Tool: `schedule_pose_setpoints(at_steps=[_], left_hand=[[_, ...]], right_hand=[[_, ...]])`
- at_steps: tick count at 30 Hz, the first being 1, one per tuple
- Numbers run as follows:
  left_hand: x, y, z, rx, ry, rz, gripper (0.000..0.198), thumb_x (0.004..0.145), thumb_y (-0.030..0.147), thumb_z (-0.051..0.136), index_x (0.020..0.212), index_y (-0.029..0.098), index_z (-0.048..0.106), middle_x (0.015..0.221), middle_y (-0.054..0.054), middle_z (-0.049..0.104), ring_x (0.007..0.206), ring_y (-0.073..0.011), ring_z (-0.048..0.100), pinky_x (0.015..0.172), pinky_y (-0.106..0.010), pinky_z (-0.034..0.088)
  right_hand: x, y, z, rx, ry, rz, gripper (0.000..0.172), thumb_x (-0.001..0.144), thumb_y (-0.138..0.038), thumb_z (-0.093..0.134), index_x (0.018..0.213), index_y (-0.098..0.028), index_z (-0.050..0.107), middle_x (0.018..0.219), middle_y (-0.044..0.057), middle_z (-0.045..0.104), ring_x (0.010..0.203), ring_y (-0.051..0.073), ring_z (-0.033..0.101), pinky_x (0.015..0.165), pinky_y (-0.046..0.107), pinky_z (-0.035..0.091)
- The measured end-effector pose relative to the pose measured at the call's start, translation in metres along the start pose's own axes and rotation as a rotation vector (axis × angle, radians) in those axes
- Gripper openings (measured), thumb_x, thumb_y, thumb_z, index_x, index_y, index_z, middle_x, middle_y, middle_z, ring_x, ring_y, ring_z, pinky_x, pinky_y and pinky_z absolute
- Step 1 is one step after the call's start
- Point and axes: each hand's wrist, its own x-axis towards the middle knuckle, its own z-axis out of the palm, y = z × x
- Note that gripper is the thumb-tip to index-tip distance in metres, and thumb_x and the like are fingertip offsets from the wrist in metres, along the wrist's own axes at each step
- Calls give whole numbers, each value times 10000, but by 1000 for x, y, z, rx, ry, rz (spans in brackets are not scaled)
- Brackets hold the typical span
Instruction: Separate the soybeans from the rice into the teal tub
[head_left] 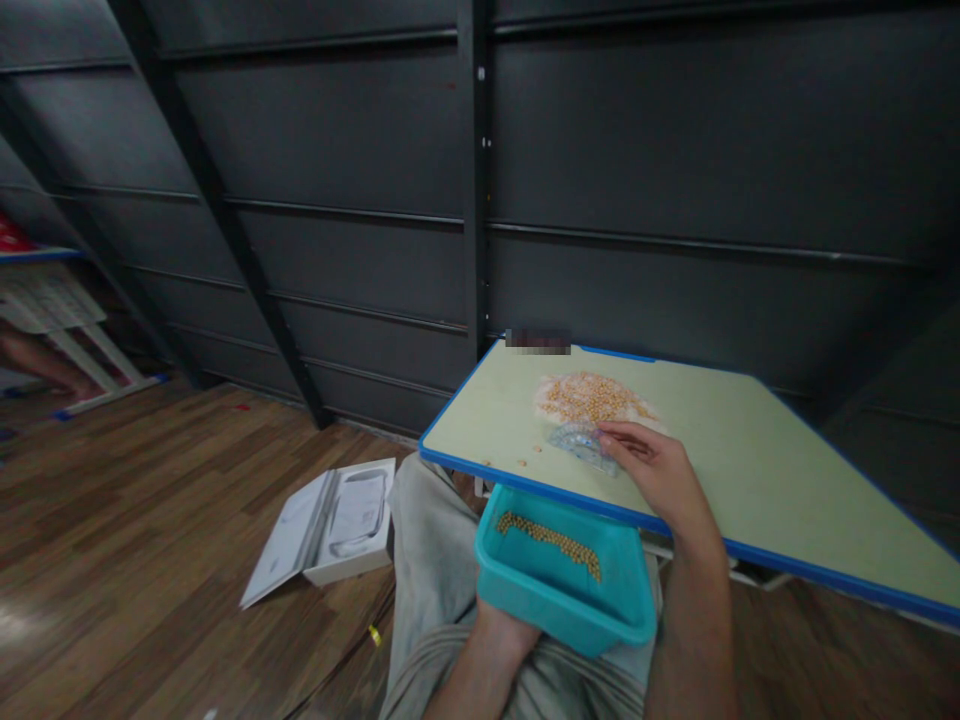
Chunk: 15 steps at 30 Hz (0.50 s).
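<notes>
Between the thumb and fingers of my right hand [646, 458] is a clear plastic protractor [581, 444], low over the table at the near edge of a pile. The pile holds many round yellow beans [596, 395] mixed with fine whitish grains. A few loose pale pieces [523, 462] lie to the left, near the table's front edge. My left hand [504, 632] supports a turquoise plastic tub [562, 610] from below, over my lap and against the table edge; its fingers are hidden under the tub. Inside the tub, yellow beans [555, 540] lie in a slanting band.
The pale table [750, 470] has a blue rim. On the wooden floor [150, 510] at left stands an opened white box [352, 525], with a dark cable [345, 660] near it. A dark panelled wall [360, 150] rises behind. Another table [52, 290] and a person's leg are at far left.
</notes>
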Motion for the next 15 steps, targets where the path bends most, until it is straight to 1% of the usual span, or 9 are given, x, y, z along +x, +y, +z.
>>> schedule_pose_setpoints(at_steps=[3, 6, 7, 9, 11, 15], left_hand=[[-2, 0, -11, -21, 75, 16, 536, 925, 582, 388, 1017, 265, 810, 1174, -80, 770, 1335, -312, 567, 1204, -539, 295], [-1, 1, -26, -57, 156, 37, 606, 941, 569, 306, 951, 255, 824, 1159, -82, 772, 1331, -301, 571, 1197, -518, 309], [0, 1, -29, -65, 166, 38, 620, 938, 570, 296, 919, 252, 827, 1155, -85, 772, 1334, -301, 569, 1195, -515, 311], [0, 2, -29, -65, 142, 38, 585, 923, 573, 334, 888, 263, 829, 1175, -76, 767, 1348, -299, 557, 1200, -513, 304], [-1, 2, -24, -51, 83, 39, 519, 898, 578, 402, 896, 279, 827, 1213, -62, 754, 1367, -304, 539, 1208, -517, 291], [-3, 2, -11, -32, -4, 45, 458, 881, 556, 467, 992, 280, 815, 1240, -67, 744, 1393, -313, 512, 1222, -536, 268]], right_hand=[[-1, -1, 1, -20, -18, -1, 246, 843, -376, 732, 1005, -199, 788, 1039, 101, 798, 896, 252, 746, 830, 416, 602], [-2, -2, 4, -50, -23, 2, 258, 856, -384, 723, 1017, -191, 782, 1041, 104, 796, 898, 253, 743, 828, 410, 595], [-3, -2, 6, -60, -25, 3, 260, 863, -386, 717, 1022, -190, 780, 1045, 103, 795, 904, 253, 742, 833, 408, 591], [-4, -4, 12, -82, -39, -3, 258, 880, -385, 701, 1035, -193, 777, 1055, 100, 792, 923, 255, 738, 840, 405, 582], [-5, -7, 18, -107, -67, -16, 243, 894, -374, 686, 1039, -202, 777, 1058, 92, 792, 934, 254, 734, 837, 397, 576], [-6, -15, 26, -130, -150, -41, 197, 906, -330, 663, 1018, -221, 783, 1057, 70, 792, 942, 240, 726, 824, 375, 565]])
